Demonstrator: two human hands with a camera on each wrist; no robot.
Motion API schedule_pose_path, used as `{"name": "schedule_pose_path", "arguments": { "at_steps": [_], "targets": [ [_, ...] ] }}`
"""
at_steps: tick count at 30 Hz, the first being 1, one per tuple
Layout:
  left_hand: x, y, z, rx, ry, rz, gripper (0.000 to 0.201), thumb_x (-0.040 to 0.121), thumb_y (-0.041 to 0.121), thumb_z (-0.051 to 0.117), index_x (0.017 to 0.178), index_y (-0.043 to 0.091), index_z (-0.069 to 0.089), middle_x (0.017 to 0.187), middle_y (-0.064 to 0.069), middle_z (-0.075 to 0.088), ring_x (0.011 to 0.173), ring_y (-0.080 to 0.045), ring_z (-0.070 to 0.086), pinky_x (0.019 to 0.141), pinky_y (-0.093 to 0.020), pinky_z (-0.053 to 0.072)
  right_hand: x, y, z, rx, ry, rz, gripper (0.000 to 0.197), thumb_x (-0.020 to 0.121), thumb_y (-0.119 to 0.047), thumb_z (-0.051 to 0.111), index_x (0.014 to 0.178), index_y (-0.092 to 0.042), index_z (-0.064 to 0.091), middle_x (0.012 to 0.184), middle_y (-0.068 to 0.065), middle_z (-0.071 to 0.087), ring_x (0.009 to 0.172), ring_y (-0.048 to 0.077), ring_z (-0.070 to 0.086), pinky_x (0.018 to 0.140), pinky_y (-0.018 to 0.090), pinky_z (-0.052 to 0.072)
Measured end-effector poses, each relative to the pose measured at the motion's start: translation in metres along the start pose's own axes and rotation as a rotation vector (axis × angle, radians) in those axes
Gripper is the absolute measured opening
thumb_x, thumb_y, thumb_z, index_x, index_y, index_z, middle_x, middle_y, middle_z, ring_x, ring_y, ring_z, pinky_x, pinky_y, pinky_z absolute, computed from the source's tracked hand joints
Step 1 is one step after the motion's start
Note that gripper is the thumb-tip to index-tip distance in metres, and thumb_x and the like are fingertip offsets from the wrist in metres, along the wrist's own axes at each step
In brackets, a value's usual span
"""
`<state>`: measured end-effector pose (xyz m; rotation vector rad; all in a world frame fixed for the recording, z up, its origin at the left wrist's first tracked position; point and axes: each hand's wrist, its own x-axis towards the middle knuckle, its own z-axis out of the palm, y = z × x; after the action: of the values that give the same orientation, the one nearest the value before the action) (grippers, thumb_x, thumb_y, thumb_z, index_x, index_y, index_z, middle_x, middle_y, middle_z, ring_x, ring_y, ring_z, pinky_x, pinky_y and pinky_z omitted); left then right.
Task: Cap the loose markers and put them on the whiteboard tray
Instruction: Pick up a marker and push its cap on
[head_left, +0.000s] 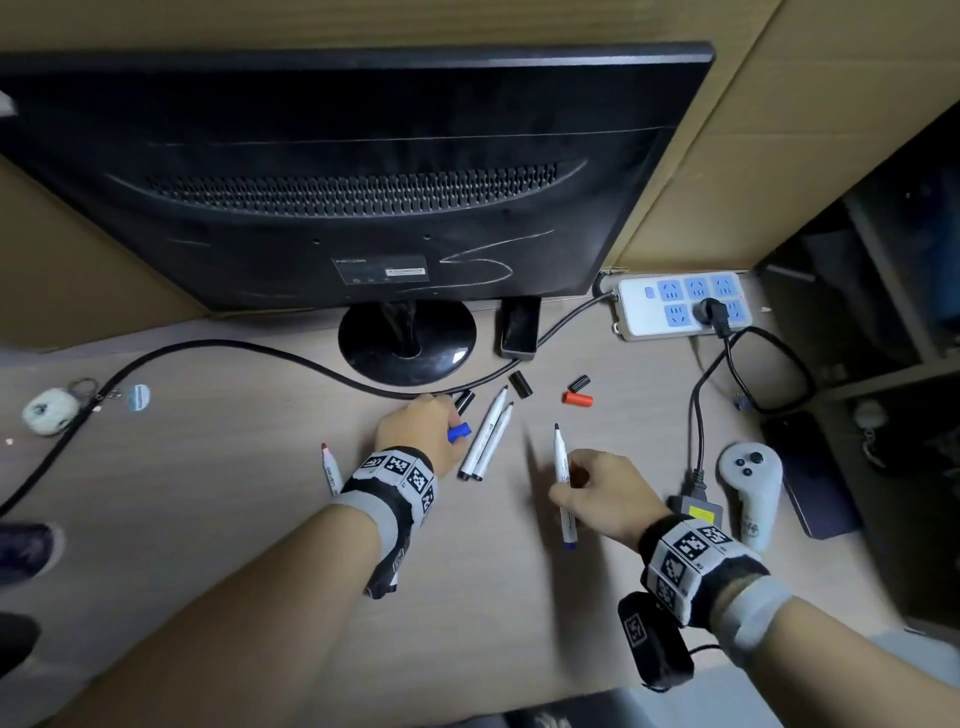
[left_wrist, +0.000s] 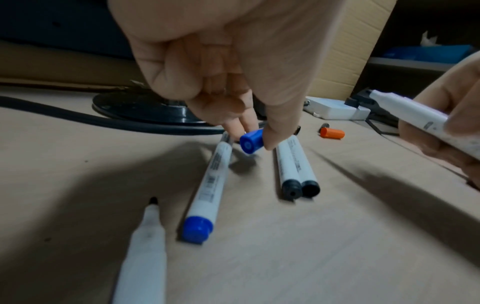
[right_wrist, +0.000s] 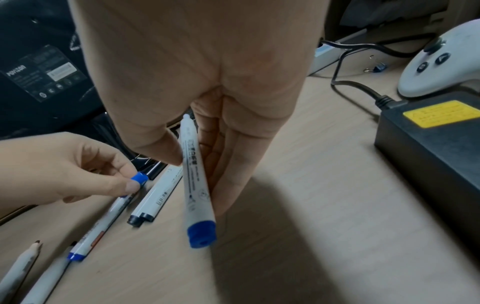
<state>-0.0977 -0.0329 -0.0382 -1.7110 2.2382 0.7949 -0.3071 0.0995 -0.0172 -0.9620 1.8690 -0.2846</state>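
Note:
My left hand (head_left: 453, 422) pinches a small blue cap (head_left: 460, 432) (left_wrist: 251, 143) between thumb and fingertips, just above the desk. My right hand (head_left: 570, 483) grips an uncapped white marker with a blue end (head_left: 558, 447) (right_wrist: 197, 185), tip pointing away from me. Between the hands lie two uncapped black markers (head_left: 485, 441) (left_wrist: 296, 170) side by side. Another blue-ended marker (left_wrist: 207, 189) lies under my left hand. A red-tipped marker (head_left: 331, 470) lies further left. Loose black caps (head_left: 521, 384) and an orange cap (head_left: 577, 398) sit beyond them.
A monitor (head_left: 353, 171) on a round stand (head_left: 408, 348) fills the back, with a thick cable (head_left: 208, 347) across the desk. A power strip (head_left: 680, 304), white controller (head_left: 750, 488), black power adapter (right_wrist: 428, 139) and dark phone (head_left: 815, 478) crowd the right side.

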Motion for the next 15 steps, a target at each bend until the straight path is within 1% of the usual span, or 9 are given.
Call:
{"name": "schedule_pose_path", "arguments": {
  "at_steps": [3,4,6,8,10,11,13,14,15],
  "targets": [
    [-0.012,-0.004,-0.014,-0.112,-0.012,0.038,0.025,0.089,0.033,0.062,0.113,0.039,0.061,0.093,0.013,0.07,0.087,-0.016,0.066,0.073,-0.029,0.05,-0.001,-0.005,-0.005,-0.048,0.017,-0.065,0.011,0.077,-0.024,0.072,0.083,-0.023,0.062,0.074,-0.003,0.066,0.068,0.018,0.064,0.068,0.037,0.058],
    [-0.017,-0.006,-0.018,-0.141,-0.011,0.06,0.027,0.089,0.034,0.062,0.115,0.043,0.06,0.088,0.013,0.068,0.085,-0.016,0.065,0.071,-0.028,0.049,-0.003,-0.008,-0.007,-0.057,0.019,-0.088,0.015,0.079,-0.021,0.072,0.091,-0.023,0.064,0.077,-0.003,0.067,0.069,0.015,0.064,0.069,0.033,0.057],
    [-0.026,-0.01,-0.026,-0.199,0.005,0.071,0.023,0.09,0.034,0.061,0.111,0.044,0.065,0.083,0.011,0.063,0.084,-0.016,0.064,0.073,-0.029,0.054,-0.006,-0.015,-0.01,-0.07,0.016,-0.135,0.022,0.08,-0.019,0.073,0.1,-0.024,0.066,0.081,-0.002,0.07,0.07,0.012,0.064,0.067,0.023,0.052],
    [-0.034,-0.013,-0.031,-0.295,0.031,0.033,0.019,0.091,0.033,0.064,0.108,0.039,0.07,0.08,0.011,0.062,0.083,-0.015,0.065,0.079,-0.03,0.056,-0.009,-0.021,-0.012,-0.082,0.001,-0.18,0.02,0.081,-0.018,0.071,0.1,-0.026,0.068,0.079,-0.004,0.07,0.069,0.017,0.065,0.065,0.023,0.051],
    [-0.041,-0.013,-0.033,-0.512,0.047,-0.046,0.017,0.09,0.031,0.07,0.107,0.033,0.072,0.079,0.013,0.069,0.08,-0.013,0.068,0.085,-0.032,0.057,-0.011,-0.024,-0.012,-0.067,-0.042,-0.233,0.016,0.085,-0.02,0.067,0.098,-0.028,0.07,0.071,-0.008,0.066,0.058,0.017,0.061,0.053,0.026,0.051],
    [-0.045,-0.012,-0.034,-0.633,0.056,-0.081,0.016,0.088,0.029,0.072,0.104,0.032,0.072,0.078,0.012,0.073,0.077,-0.013,0.07,0.086,-0.034,0.059,-0.012,-0.026,-0.012,-0.059,-0.066,-0.269,0.013,0.088,-0.022,0.065,0.097,-0.028,0.071,0.069,-0.009,0.063,0.053,0.013,0.057,0.049,0.023,0.047],
    [-0.052,-0.011,-0.034,-0.759,0.085,-0.108,0.019,0.085,0.024,0.075,0.103,0.031,0.073,0.079,0.008,0.076,0.074,-0.016,0.074,0.085,-0.039,0.062,-0.015,-0.029,-0.011,-0.065,-0.082,-0.354,0.007,0.095,-0.029,0.064,0.093,-0.029,0.07,0.068,-0.006,0.062,0.054,0.004,0.05,0.05,0.014,0.042],
    [-0.055,-0.011,-0.034,-0.768,0.097,-0.108,0.022,0.084,0.024,0.077,0.104,0.031,0.073,0.083,0.007,0.077,0.075,-0.017,0.074,0.084,-0.037,0.062,-0.017,-0.031,-0.011,-0.066,-0.083,-0.398,0.012,0.098,-0.034,0.062,0.09,-0.029,0.07,0.069,-0.002,0.063,0.056,0.003,0.049,0.053,0.014,0.041],
    [-0.058,-0.012,-0.035,-0.752,0.103,-0.101,0.025,0.083,0.023,0.08,0.106,0.03,0.073,0.087,0.007,0.076,0.076,-0.015,0.073,0.082,-0.031,0.061,-0.019,-0.033,-0.011,-0.065,-0.082,-0.433,0.018,0.1,-0.039,0.06,0.089,-0.027,0.069,0.072,0.003,0.065,0.058,0.004,0.049,0.058,0.019,0.043]
  ]
}}
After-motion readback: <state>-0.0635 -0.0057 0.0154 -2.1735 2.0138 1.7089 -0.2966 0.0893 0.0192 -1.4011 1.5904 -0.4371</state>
